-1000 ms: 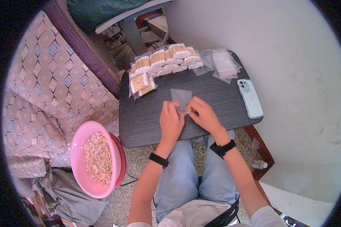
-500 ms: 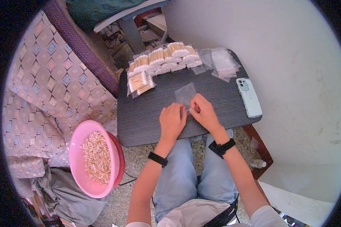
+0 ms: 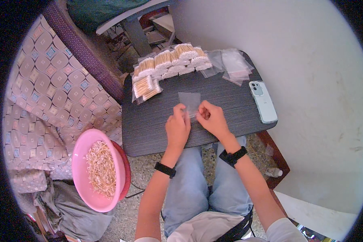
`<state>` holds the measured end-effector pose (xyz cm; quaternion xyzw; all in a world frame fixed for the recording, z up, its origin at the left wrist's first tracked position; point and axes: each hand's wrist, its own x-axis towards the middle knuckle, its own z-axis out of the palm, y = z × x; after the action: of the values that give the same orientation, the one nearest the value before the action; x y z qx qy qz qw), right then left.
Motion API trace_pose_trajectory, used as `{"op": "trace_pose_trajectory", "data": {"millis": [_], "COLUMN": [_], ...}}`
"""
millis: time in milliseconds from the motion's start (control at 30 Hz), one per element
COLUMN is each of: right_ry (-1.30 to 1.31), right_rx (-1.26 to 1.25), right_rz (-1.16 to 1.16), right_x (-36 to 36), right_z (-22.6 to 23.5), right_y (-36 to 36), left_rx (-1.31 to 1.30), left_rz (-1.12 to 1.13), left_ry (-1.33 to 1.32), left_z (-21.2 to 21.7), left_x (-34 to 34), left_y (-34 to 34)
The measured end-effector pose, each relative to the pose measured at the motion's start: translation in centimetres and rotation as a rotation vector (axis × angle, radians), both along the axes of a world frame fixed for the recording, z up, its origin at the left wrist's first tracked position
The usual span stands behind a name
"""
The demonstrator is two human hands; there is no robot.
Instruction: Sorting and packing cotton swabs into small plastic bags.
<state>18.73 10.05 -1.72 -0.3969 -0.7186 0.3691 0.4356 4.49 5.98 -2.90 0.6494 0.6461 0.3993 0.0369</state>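
Observation:
Over the near middle of the dark table (image 3: 165, 133), a small clear plastic bag (image 3: 190, 101) is spread between my two hands. My left hand (image 3: 178, 127) grips its left side near the lower edge, the fingers bent. Thumb and fingers of my right hand (image 3: 212, 118) pinch its lower right corner. The bag looks flat, with nothing seen inside. Farther off, several clear bags packed with cotton swabs (image 3: 163, 59) are piled along the far edge. Two more packed bags of swabs (image 3: 143, 86) lie in front of that pile at its left end.
Loose clear bags (image 3: 234, 63) lie at the far right of the table, with a white phone (image 3: 263, 103) at its right edge. A pink basin (image 3: 80, 177) of loose cotton swabs (image 3: 101, 169) stands left of the table. The wall (image 3: 310, 80) rises close on the right.
The clear bag has turned more upright and flatter to view. My left hand's fingers have lifted and curled at its left side, and my right hand still pinches its corner.

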Motion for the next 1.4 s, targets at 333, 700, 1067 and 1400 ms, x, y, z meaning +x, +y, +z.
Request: {"op": "trace_pose_trajectory", "data": {"millis": [333,700,1067,1400], "right_ry": [0.011,0.124,0.36,0.229], "right_rx": [0.15,0.041,-0.069,0.177], "right_rz": [-0.171,0.111,0.048,-0.38], "right_x": [0.1,0.7,1.3,1.4], "right_z": [-0.4,-0.9,-2.6,-1.0], "right_y": [0.3,0.9,1.9,1.2], "left_rx": [0.135,-0.178,-0.023,-0.118], "left_rz": [0.152,0.145,-0.141,-0.097], "left_ry": [0.1,-0.062,0.416,0.151], "left_z": [0.6,1.5,0.0,0.8], "left_x": [0.5,0.5,0.7,1.0], "left_y": [0.1,-0.2,0.4,0.3]}}
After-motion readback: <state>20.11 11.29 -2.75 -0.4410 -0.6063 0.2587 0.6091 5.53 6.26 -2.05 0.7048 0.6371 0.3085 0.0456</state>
